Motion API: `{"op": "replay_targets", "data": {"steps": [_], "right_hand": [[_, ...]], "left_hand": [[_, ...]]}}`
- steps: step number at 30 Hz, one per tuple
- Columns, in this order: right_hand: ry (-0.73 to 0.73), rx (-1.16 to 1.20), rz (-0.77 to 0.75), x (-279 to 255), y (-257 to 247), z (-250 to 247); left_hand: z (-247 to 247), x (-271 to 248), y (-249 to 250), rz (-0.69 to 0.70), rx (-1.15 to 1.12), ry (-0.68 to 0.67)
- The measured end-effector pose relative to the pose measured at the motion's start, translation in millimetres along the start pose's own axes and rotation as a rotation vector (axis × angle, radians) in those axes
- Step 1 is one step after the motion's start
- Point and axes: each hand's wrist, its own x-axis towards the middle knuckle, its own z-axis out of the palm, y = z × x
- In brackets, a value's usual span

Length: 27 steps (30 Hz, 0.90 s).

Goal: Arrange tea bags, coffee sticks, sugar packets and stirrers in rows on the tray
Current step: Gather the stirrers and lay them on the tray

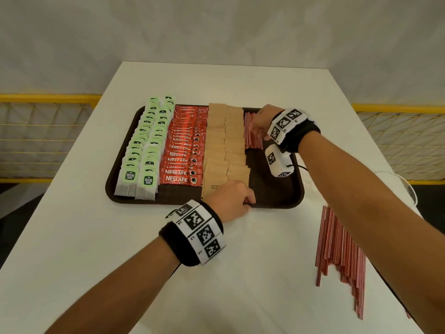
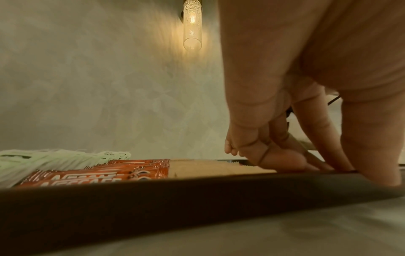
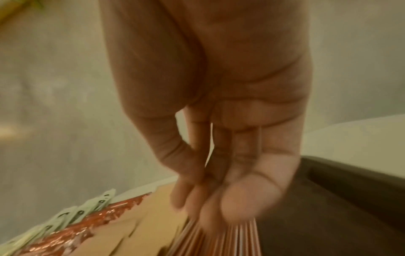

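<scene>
The right hand laid nearly straight fingers, an open grip, on the stirrers at the tray's two o'clock. The left hand curled on its six-o'clock rim. More stirrers lay on the table: light, stiff, likely rolling; best pinched mid-length.

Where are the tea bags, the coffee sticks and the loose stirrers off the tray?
tea bags [image 1: 144, 141], head view, middle of the green rows.
coffee sticks [image 1: 183, 150], head view, middle of the red row.
loose stirrers [image 1: 342, 256], head view, middle of the pile.
</scene>
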Motion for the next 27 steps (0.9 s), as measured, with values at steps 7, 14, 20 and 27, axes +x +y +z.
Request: {"op": "replay_targets", "data": {"steps": [7,14,20,27], "right_hand": [[-0.346,-0.3,0.017,-26,-4,16],[-0.249,-0.195,-0.005,-26,-4,17],[-0.236,-0.014,0.063,-41,8,13],[-0.371,0.02,0.158,-66,19,31]], "left_hand": [[1,-1,1,0.007,-0.005,0.023],[3,-3,2,0.004,-0.002,0.045],[-17,-16,-14,-0.158,-0.136,0.287],[-35,-29,-43,-0.466,-0.08,0.313]]}}
